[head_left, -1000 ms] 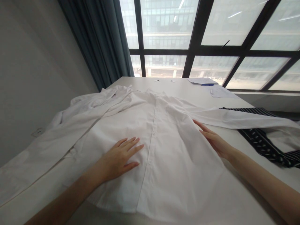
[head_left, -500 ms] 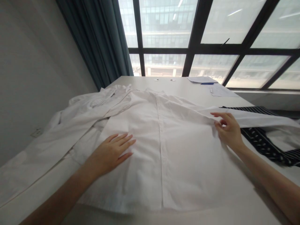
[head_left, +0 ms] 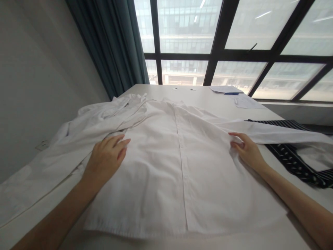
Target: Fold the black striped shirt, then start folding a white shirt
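A white button-front shirt [head_left: 161,166] lies spread out, its collar toward the window and its hem toward me. My left hand [head_left: 105,158] is over the shirt's left edge, near the upper side; its fingers are slightly bent and apart, with no cloth visibly gripped. On the opposite edge, just below the sleeve, my right hand [head_left: 246,151] pinches the shirt's side between thumb and fingers, and the cloth there is bunched. The shirt's right sleeve [head_left: 281,132] stretches out past that hand.
More white garments [head_left: 59,152] lie along the left. Black-and-white patterned cloth [head_left: 288,159] is under the sleeve at right. Papers [head_left: 249,101] and a blue pen [head_left: 231,93] rest on the far part of the white table [head_left: 197,93], before the window.
My left hand has lifted from lying flat on the shirt front and moved left to its edge. My right hand has shifted slightly inward, drawing the side of the shirt with it.
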Action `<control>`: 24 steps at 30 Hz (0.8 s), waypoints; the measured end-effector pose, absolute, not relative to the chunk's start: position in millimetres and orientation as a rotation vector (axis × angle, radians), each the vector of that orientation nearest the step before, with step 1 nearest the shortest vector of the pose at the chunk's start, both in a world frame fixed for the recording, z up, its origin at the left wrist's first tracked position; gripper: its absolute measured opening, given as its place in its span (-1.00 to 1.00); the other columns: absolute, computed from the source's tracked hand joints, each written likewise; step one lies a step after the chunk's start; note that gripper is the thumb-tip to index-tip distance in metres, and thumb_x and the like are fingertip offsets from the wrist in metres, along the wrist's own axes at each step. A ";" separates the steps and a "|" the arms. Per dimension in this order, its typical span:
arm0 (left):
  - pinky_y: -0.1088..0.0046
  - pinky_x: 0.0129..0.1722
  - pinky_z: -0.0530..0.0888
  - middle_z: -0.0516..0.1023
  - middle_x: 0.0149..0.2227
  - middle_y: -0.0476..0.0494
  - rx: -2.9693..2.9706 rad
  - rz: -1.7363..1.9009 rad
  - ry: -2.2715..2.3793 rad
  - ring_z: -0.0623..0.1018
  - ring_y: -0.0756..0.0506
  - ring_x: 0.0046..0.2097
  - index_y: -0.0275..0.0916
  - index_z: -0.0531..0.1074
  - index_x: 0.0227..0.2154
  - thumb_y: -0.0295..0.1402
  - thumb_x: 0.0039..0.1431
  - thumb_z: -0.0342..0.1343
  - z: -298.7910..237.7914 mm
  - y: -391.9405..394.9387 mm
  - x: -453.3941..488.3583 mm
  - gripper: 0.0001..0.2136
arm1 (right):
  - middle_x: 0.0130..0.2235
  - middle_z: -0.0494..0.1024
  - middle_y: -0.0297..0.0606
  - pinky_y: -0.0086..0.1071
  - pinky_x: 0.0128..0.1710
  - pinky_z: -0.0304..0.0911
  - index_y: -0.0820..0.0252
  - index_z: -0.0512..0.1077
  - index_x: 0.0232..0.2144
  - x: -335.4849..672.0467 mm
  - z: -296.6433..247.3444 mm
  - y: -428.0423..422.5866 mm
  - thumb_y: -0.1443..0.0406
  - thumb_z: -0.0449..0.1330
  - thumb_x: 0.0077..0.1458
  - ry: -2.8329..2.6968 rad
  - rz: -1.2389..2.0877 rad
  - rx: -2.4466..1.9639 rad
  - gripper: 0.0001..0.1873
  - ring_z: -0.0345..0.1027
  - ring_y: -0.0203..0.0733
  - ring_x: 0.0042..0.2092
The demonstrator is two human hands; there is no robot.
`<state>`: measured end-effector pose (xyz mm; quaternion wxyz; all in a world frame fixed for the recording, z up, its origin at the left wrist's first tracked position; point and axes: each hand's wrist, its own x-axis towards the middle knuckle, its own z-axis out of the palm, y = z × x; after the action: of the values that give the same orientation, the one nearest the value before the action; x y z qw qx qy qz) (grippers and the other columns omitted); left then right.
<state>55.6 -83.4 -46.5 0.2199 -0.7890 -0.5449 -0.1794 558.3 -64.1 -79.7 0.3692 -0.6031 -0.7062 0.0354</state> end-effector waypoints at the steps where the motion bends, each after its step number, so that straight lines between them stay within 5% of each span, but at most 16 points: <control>1: 0.09 -0.04 0.39 0.49 0.01 -0.27 -2.156 -0.504 -1.531 0.47 -0.29 0.02 -0.16 0.45 -0.01 -0.30 0.31 -0.11 -47.0 -81.8 52.5 -0.69 | -0.03 0.49 -0.12 0.01 0.03 0.31 0.00 0.37 0.00 556.6 -80.0 -64.6 0.14 0.03 0.18 -1.838 0.073 -1.535 -0.65 0.38 0.09 0.01; 12: 0.19 -0.06 0.43 0.53 -0.23 -0.14 -2.279 -0.794 -1.517 0.50 -0.18 -0.11 -0.08 0.53 -0.13 -0.28 0.31 -0.07 -59.1 -69.7 46.4 -0.74 | -0.01 0.45 -0.08 -0.07 0.02 0.31 0.05 0.40 0.04 551.2 -79.5 -65.9 0.17 -0.02 0.21 -1.865 -0.090 -1.520 -0.60 0.37 0.08 0.03; 19: 0.24 -0.05 0.47 0.50 -0.17 -0.14 -2.177 -1.034 -1.599 0.50 -0.16 -0.12 -0.09 0.55 -0.15 -0.21 0.35 -0.09 -56.1 -74.1 48.8 -0.71 | -0.02 0.44 -0.10 -0.14 -0.19 0.39 0.00 0.45 -0.04 545.9 -73.7 -74.8 0.19 -0.01 0.23 -1.802 -0.041 -1.478 -0.67 0.41 0.02 -0.09; 24: 0.23 -0.08 0.49 0.50 -0.19 -0.14 -2.128 -1.037 -1.615 0.52 -0.15 -0.14 -0.12 0.55 -0.16 -0.23 0.36 -0.12 -42.5 -76.5 43.9 -0.69 | -0.01 0.46 -0.15 -0.26 -0.36 0.35 0.03 0.48 -0.12 544.5 -72.9 -78.4 0.27 0.00 0.21 -1.948 0.126 -1.385 -0.70 0.39 -0.18 -0.35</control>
<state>43.9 -76.5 -42.5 0.1375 -0.7354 -0.5583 -0.3586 544.5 -78.4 -72.9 0.3655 -0.5387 -0.7576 0.0489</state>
